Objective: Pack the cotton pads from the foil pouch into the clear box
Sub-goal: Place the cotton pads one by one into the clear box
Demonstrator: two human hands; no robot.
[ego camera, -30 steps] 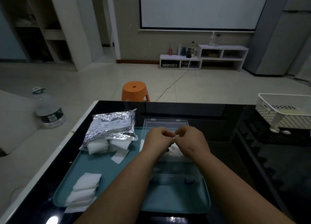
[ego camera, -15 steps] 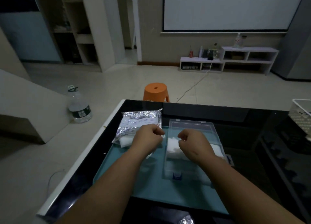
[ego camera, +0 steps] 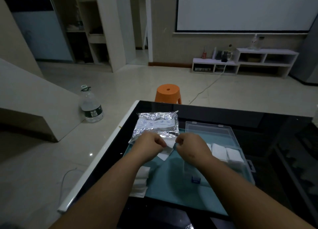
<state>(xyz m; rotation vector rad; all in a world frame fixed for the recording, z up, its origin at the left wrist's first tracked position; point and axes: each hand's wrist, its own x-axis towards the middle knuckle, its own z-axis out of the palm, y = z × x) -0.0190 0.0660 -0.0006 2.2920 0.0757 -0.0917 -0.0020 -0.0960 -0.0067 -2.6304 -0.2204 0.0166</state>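
The person's left hand (ego camera: 149, 145) and right hand (ego camera: 191, 147) meet over the far left part of the flat teal plastic tray (ego camera: 172, 185), which sits on the black glass table (ego camera: 223, 113). Between them hangs one square white cotton pad (ego camera: 166, 150). The left thumb and curled fingers pinch its left edge. The right fingertips, curled in tight, seem to nip its upper right corner. It is a narrow, two-handed pinch with nothing else held. The pad droops with its long axis running from about 1 o'clock down to 7 o'clock, and its lower corner brushes the tray or hangs just above it.

The relation that matters is sideways. The clear rectangular plastic box (ego camera: 209, 130), lid thrown back, lies at about 3 o'clock from the pinch, just beyond the right wrist. A row of folded white pads (ego camera: 218, 150) is already packed along its far side. The right hand is plainly the nearer one, so I would expect it to carry the pad across while the left lets go.

The crinkled silver foil pouch (ego camera: 155, 125) lies just beyond both hands at 12 o'clock, its mouth hidden behind the knuckles. A loose stack of white pads (ego camera: 141, 178) waits at 7 o'clock, beside the left forearm. Both forearms reach straight ahead, knuckles up, wrists level.
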